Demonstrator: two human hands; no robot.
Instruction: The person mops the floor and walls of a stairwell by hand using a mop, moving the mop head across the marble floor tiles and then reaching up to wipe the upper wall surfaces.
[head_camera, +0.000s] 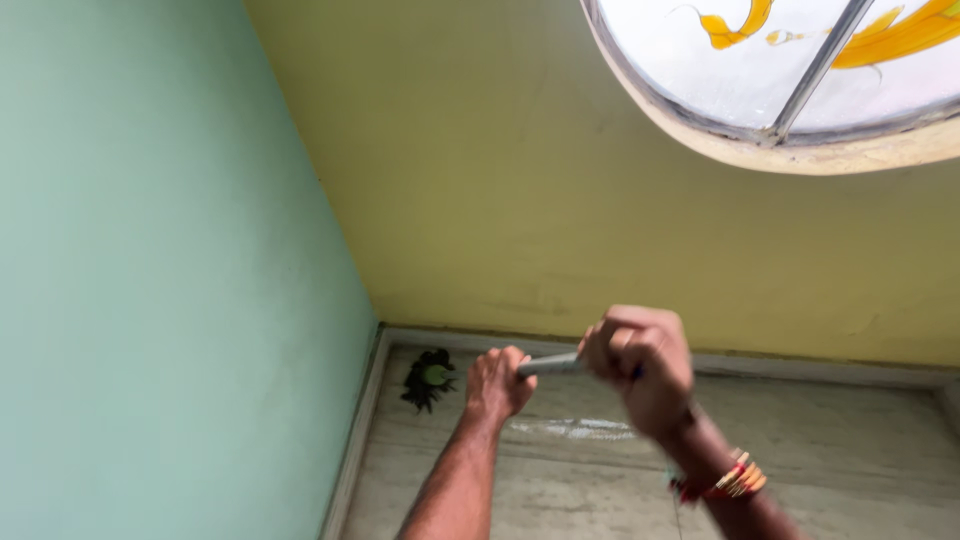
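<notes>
A green wall and a yellow wall are seen meeting at a corner, with a pale ceiling reached at the bottom of the view. A round window of stained glass with orange figures is set in the yellow wall at the upper right. A long grey pole is held up toward the corner, and its dark, shaggy duster head is pressed against the ceiling just beside the green wall. The pole is gripped by the right hand, whose fingers are closed tight round it, bangles being worn at that wrist. Further along, the pole is clasped by the left hand, likewise closed round it. A whitish smear is seen on the ceiling below the hands. If the pole were swung wide toward the right, the glass could probably be struck; dust loosened overhead could also be dropped toward the face.
</notes>
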